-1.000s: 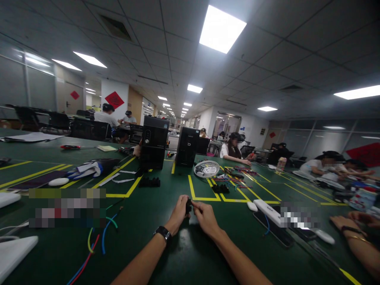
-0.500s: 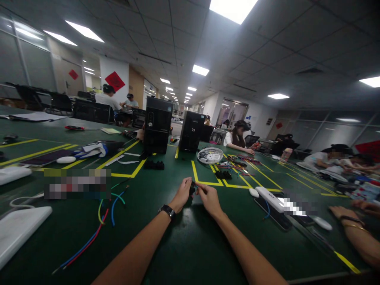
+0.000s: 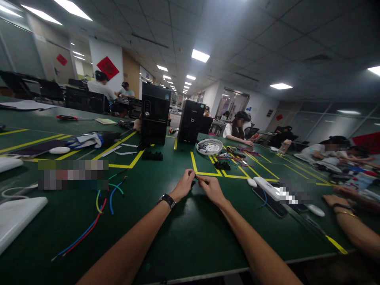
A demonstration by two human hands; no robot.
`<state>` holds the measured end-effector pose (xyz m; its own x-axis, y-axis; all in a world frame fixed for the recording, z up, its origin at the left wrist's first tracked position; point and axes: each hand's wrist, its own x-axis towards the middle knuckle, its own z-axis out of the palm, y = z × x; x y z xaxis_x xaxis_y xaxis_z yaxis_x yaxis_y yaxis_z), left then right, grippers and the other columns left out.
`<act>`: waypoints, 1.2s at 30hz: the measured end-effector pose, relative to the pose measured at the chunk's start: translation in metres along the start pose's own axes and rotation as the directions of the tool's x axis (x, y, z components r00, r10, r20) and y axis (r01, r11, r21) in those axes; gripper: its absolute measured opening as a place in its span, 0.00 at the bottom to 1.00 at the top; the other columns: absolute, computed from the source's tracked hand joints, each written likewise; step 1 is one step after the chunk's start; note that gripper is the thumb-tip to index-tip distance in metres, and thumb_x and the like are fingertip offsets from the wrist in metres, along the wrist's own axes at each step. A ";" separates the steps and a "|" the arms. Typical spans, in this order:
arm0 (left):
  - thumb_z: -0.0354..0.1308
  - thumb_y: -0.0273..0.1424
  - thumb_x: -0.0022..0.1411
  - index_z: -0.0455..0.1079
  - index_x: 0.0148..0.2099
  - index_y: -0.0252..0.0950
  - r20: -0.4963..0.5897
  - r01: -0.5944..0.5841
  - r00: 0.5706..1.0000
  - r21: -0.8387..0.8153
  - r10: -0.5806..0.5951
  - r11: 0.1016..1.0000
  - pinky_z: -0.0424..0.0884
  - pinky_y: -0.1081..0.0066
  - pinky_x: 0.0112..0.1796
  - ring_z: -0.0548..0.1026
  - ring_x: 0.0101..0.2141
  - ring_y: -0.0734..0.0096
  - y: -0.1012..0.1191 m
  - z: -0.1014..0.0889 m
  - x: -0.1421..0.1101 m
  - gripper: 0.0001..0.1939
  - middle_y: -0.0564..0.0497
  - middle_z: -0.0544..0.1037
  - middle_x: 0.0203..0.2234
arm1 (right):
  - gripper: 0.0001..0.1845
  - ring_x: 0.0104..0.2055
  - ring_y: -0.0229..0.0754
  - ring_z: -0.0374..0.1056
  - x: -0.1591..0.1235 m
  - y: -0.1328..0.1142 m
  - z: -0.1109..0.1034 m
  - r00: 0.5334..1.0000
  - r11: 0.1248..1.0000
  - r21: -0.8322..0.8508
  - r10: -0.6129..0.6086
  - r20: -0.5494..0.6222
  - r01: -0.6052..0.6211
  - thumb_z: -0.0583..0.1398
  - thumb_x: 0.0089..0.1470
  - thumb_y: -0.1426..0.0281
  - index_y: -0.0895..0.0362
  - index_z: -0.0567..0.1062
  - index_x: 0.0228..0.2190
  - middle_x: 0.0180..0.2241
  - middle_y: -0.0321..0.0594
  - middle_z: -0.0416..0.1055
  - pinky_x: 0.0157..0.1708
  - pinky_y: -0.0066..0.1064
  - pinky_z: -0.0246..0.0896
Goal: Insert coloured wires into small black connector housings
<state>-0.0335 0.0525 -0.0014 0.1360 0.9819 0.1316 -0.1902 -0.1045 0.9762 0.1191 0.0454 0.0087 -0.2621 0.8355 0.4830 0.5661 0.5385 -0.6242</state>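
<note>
My left hand is closed round a small black part, mostly hidden by the fingers. Close against it, my right hand pinches with thumb and forefinger at the part's upper end. What lies between those fingertips is too small to make out. Both hands are just above the green table. Beyond them sit two black ridged blocks, one at left and one at right.
Loose coloured wires lie to the left. A white basket and a wire bundle are ahead. Two black computer towers stand at the back. Phones and a white power bank lie right, near another person's arm.
The view has tilted and shifted slightly, so the table sits higher in the picture. Both hands stay together, with the right fingertips now nearer the upper end of the black part.
</note>
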 end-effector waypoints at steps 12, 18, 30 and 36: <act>0.59 0.41 0.55 0.68 0.40 0.32 -0.202 -0.012 0.974 -0.487 -0.099 0.874 0.65 0.76 0.27 0.69 0.25 0.76 0.002 0.011 0.004 0.17 0.52 0.71 0.25 | 0.17 0.26 0.38 0.65 0.004 -0.012 0.008 1.000 0.999 0.051 0.018 0.025 -0.019 0.53 0.58 0.67 0.59 0.73 0.47 0.25 0.37 0.73 0.30 0.26 0.56; 0.53 0.40 0.57 0.69 0.35 0.30 -0.348 -0.007 0.913 -0.534 -0.213 0.845 0.65 0.74 0.25 0.69 0.22 0.75 -0.003 -0.001 0.015 0.16 0.52 0.70 0.21 | 0.16 0.26 0.37 0.64 -0.006 -0.024 0.020 0.998 0.996 -0.080 0.037 0.052 -0.032 0.50 0.61 0.65 0.57 0.72 0.28 0.23 0.35 0.69 0.27 0.25 0.51; 0.52 0.39 0.57 0.69 0.44 0.32 -0.344 -0.117 0.939 -0.399 -0.030 0.909 0.67 0.73 0.28 0.72 0.24 0.74 -0.006 0.003 0.013 0.18 0.51 0.72 0.25 | 0.18 0.32 0.38 0.69 0.002 -0.041 0.008 0.995 0.971 -0.225 0.067 -0.074 -0.083 0.47 0.63 0.68 0.57 0.73 0.27 0.28 0.40 0.74 0.33 0.26 0.53; 0.49 0.29 0.55 0.64 0.45 0.32 -0.305 -0.036 0.931 -0.625 -0.202 0.780 0.66 0.73 0.23 0.70 0.19 0.73 0.001 -0.001 0.013 0.15 0.51 0.71 0.21 | 0.19 0.33 0.43 0.72 -0.014 -0.041 0.030 0.984 0.906 -0.421 0.112 0.140 -0.043 0.46 0.64 0.64 0.56 0.75 0.37 0.33 0.45 0.77 0.32 0.28 0.55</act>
<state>-0.0326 0.0651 0.0014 -0.1315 0.9831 -0.1272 -0.7612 -0.0179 0.6483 0.0765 0.0145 0.0095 -0.3037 0.8976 0.3195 0.8534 0.4054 -0.3276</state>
